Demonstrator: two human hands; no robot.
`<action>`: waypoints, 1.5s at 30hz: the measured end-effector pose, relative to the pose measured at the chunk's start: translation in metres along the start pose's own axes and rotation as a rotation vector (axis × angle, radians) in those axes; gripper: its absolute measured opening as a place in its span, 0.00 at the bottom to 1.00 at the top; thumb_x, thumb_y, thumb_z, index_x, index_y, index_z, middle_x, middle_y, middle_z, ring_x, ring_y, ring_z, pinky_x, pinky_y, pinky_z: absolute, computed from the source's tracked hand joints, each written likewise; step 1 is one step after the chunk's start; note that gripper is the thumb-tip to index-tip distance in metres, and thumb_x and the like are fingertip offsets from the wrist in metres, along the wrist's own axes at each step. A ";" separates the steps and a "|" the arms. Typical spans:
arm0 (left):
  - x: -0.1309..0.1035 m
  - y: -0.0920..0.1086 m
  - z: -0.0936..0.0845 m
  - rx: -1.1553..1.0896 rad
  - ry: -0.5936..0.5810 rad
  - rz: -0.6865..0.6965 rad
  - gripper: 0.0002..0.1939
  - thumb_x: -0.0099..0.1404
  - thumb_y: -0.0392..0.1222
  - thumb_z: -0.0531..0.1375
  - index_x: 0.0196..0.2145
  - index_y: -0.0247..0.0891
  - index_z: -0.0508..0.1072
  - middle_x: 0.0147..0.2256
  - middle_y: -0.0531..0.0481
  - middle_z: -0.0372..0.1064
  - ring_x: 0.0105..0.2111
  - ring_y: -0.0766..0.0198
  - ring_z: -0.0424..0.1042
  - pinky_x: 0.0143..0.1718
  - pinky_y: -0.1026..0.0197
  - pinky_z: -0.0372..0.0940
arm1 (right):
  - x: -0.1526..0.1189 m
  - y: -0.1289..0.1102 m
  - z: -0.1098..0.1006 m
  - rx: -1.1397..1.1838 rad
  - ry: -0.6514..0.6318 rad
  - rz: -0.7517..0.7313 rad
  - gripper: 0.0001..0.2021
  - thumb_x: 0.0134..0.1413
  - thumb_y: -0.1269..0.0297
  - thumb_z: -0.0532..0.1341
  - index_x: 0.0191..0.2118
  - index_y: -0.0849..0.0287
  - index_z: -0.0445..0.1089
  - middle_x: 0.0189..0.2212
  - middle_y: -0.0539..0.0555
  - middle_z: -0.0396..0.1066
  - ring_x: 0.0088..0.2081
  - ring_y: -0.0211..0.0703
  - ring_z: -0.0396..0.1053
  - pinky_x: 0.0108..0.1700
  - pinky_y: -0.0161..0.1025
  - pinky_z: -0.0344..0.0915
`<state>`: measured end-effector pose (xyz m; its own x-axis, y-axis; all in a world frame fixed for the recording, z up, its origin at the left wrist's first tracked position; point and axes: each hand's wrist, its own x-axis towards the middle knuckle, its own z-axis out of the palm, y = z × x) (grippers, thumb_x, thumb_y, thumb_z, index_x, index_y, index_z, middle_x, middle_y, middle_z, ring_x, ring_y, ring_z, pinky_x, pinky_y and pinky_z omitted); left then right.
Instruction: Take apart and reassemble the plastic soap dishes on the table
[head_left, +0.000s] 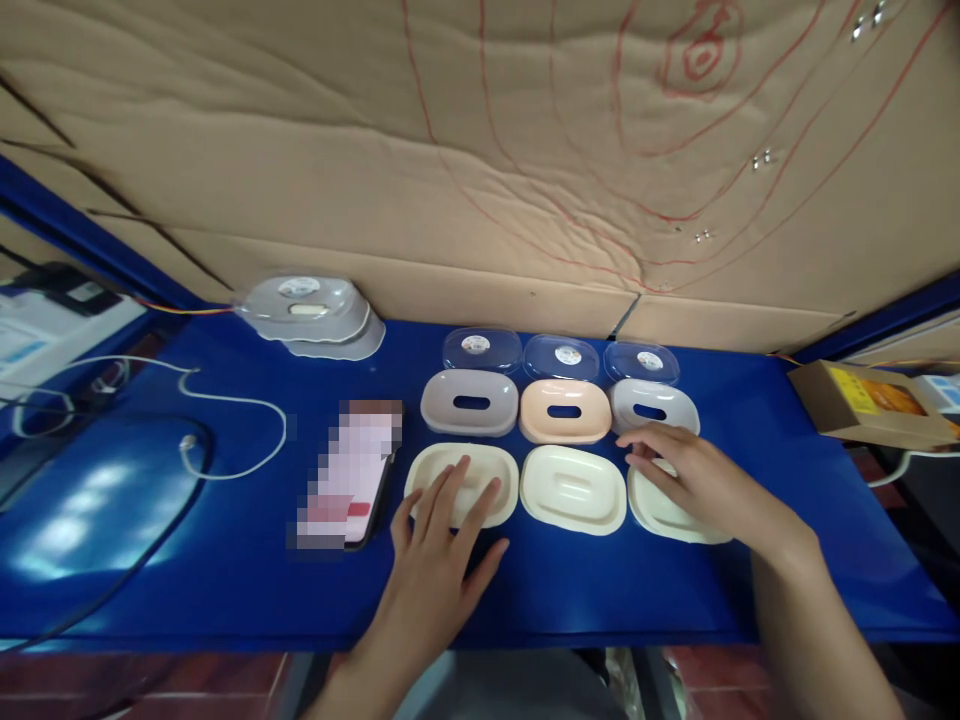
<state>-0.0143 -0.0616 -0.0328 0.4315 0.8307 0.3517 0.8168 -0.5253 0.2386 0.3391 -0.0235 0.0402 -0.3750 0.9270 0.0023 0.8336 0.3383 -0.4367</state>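
Note:
Three rows of oval plastic parts lie on the blue table. My left hand point(442, 540), fingers spread, rests over the left cream oval tray point(491, 510); I cannot tell whether it presses on it. Beside it lies the middle cream tray point(574, 490). Loosely bent, with thumb and fingers apart, my right hand point(675, 465) hovers over the right cream tray point(652, 510) and the near edge of a grey slotted oval box point(660, 395). Another grey slotted box point(439, 405) and a peach one point(566, 428) share that row. Behind stand clear lids point(495, 360) with round stickers.
A stack of grey boxes point(337, 325) stands at the back left. Left of the trays lies a phone point(352, 470) with a blurred screen. White cable point(247, 400) and dark cable point(180, 510) cross the left side. A cardboard box point(862, 400) sits at right; cardboard wall point(337, 150) behind.

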 end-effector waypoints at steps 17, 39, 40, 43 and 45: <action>-0.070 0.000 -0.027 -2.224 -0.192 -1.081 0.31 0.72 0.62 0.60 0.61 0.36 0.76 0.60 0.33 0.75 0.62 0.42 0.72 0.67 0.42 0.61 | 0.047 -0.117 0.098 0.131 0.116 -0.450 0.09 0.73 0.64 0.61 0.53 0.57 0.74 0.41 0.55 0.81 0.43 0.45 0.76 0.49 0.45 0.69; -0.050 -0.004 -0.013 -2.680 -0.048 -0.925 0.25 0.78 0.57 0.54 0.62 0.45 0.77 0.64 0.45 0.71 0.67 0.40 0.66 0.70 0.31 0.54 | 0.133 -0.109 0.080 -0.258 0.166 -0.336 0.12 0.73 0.64 0.59 0.54 0.57 0.78 0.50 0.62 0.81 0.50 0.55 0.78 0.55 0.54 0.70; -0.048 -0.005 -0.012 -2.698 -0.065 -0.920 0.25 0.78 0.58 0.53 0.61 0.45 0.78 0.64 0.45 0.72 0.68 0.40 0.66 0.70 0.31 0.53 | 0.126 -0.112 0.076 -0.249 0.183 -0.336 0.12 0.74 0.63 0.59 0.54 0.57 0.77 0.50 0.61 0.81 0.49 0.54 0.78 0.55 0.54 0.69; -0.041 -0.007 -0.008 -2.765 -0.104 -0.842 0.27 0.78 0.60 0.51 0.61 0.44 0.78 0.65 0.46 0.71 0.69 0.41 0.63 0.71 0.31 0.51 | 0.093 -0.127 0.061 -0.188 0.233 -0.354 0.13 0.74 0.62 0.59 0.58 0.56 0.74 0.50 0.59 0.81 0.51 0.51 0.77 0.55 0.51 0.69; -0.034 -0.006 -0.007 -2.803 -0.104 -0.748 0.29 0.78 0.61 0.50 0.62 0.43 0.76 0.66 0.45 0.70 0.70 0.42 0.62 0.72 0.32 0.49 | 0.068 -0.140 0.054 -0.093 0.243 -0.422 0.14 0.73 0.64 0.61 0.60 0.56 0.72 0.49 0.59 0.80 0.49 0.50 0.76 0.53 0.50 0.69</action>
<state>-0.0364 -0.0881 -0.0403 0.5710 0.8080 -0.1452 -0.8162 0.5777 0.0046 0.1751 -0.0170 0.0526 -0.5911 0.7133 0.3764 0.6663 0.6949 -0.2706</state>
